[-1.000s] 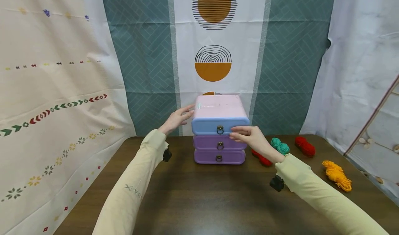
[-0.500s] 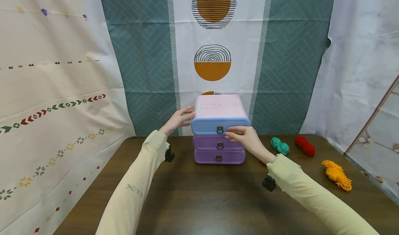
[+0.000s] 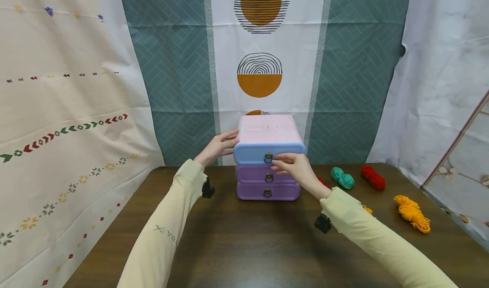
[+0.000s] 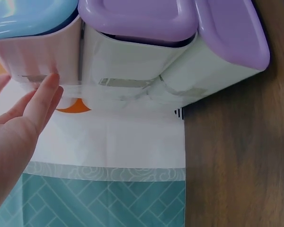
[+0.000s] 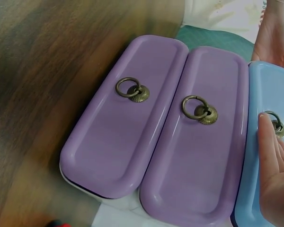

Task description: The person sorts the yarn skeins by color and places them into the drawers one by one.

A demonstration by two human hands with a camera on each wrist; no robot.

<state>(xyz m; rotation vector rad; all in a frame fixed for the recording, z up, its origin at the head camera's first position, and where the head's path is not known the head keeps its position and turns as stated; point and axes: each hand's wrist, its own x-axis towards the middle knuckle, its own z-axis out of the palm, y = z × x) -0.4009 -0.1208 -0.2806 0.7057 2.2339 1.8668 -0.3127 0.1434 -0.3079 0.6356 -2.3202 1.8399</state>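
A stack of three small drawer boxes stands at the back of the table. On top is a pink box (image 3: 269, 129) with a blue drawer front (image 3: 250, 153); under it come a middle purple drawer (image 3: 247, 174) and a bottom purple drawer (image 3: 248, 191). Each front carries a bronze ring pull (image 5: 199, 111). My left hand (image 3: 218, 147) rests its extended fingers at the top box's left side. My right hand (image 3: 298, 168) is in front of the blue drawer, its straight fingertips right at the blue drawer's ring pull (image 3: 268, 157), thumb apart below.
Right of the stack lie a teal yarn skein (image 3: 342, 177), a red skein (image 3: 373, 177) and a yellow skein (image 3: 412, 213). More red and yellow yarn shows partly behind my right arm. A patterned curtain (image 3: 263, 42) hangs behind the brown table (image 3: 244, 245).
My right hand has slid left along the blue drawer front to its ring pull. The left hand has edged slightly closer against the box's side. The drawers look unmoved.
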